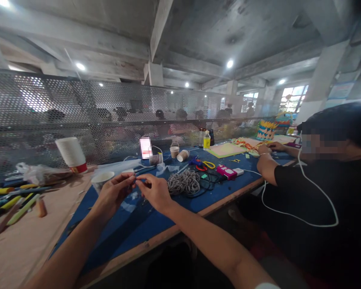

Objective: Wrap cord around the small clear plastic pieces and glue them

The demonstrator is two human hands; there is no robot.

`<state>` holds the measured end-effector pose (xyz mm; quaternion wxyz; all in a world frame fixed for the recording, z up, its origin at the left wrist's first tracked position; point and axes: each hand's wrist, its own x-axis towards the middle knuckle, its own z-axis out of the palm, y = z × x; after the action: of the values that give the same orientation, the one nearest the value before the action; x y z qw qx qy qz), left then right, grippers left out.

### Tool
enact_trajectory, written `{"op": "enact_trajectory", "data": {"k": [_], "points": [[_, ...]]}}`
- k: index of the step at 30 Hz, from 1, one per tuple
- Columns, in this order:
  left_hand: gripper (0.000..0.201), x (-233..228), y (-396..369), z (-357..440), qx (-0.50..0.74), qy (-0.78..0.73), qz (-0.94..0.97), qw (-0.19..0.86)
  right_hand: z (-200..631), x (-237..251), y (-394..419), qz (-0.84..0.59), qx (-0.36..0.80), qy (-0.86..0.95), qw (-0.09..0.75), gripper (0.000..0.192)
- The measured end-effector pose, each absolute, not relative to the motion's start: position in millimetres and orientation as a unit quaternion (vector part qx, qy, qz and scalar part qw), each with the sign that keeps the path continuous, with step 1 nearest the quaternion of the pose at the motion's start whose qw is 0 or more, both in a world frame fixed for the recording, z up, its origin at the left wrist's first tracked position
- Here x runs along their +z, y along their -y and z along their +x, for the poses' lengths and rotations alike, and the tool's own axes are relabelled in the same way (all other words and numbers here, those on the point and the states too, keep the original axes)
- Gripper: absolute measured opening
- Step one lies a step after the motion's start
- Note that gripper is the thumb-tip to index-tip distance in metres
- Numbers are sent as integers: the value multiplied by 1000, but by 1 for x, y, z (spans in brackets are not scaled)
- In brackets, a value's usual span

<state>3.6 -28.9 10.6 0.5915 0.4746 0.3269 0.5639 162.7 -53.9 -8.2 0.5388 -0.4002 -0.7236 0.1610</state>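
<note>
Something small and thin, too slight to make out, sits pinched between the fingertips of both hands just above the blue tabletop [144,228]. The left hand [116,192] has its fingers curled, thumb and forefinger closed toward the gap between the two hands. The right hand [156,192] meets it from the other side, fingers bent and pinched the same way; the two sets of fingertips are almost touching. What exactly they grip cannot be told.

Just right of the right hand lies a loose coil of grey cord [184,182], with a black cable [209,182] tangled beside it. A paper cup [101,179] stands just behind the left hand, and a tall stack of white cups [71,154] stands farther back to the left. Pens and markers [15,198] lie on the brown surface at the far left. Farther along the tabletop are yellow-handled scissors [209,164], a pink device [226,171], two small paper cups [179,153] and a yellow bottle [207,141]. A perforated metal screen [78,108] runs along the back edge.

At the right a person in a black shirt [325,200] sits with a white earphone cord [303,208] hanging down, one hand [264,149] resting on coloured paper [225,149].
</note>
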Motion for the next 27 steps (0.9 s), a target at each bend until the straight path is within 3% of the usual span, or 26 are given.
{"op": "enact_trajectory", "data": {"k": [11,16,22,27], "points": [[26,10,30,6,554,-315,487,597,165,-5,51,-395,132,706,573,14],[26,9,29,5,554,-326,480,597,167,-7,48,-371,278,692,553,22],[27,9,31,9,560,-324,491,584,166,-5,48,-351,331,653,584,36],[30,9,35,13,573,-338,502,553,163,-9,41,-312,422,638,564,33]]}}
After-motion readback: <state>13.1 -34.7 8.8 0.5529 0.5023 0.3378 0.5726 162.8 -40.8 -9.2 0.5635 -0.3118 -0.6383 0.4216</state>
